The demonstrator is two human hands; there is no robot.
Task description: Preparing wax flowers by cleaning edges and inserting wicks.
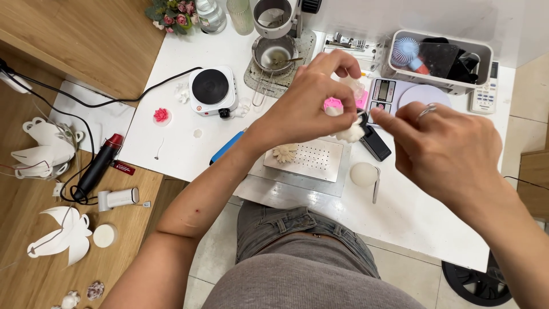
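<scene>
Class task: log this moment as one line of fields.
left hand: pinching small white flower piece | right hand: fingers at same piece | below: perforated white plate on white table

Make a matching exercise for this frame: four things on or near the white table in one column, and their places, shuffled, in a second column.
Things:
1. small electric hotplate
2. white perforated block
3. pink flower piece
4. heat gun

Places:
A. on the wooden surface at far left
B. below the left hand, on a grey plate
C. on the white table, left of the hotplate
D. near the table's far edge, with a black cord running left

Pairs: 1-D, 2-B, 3-C, 4-A
</scene>
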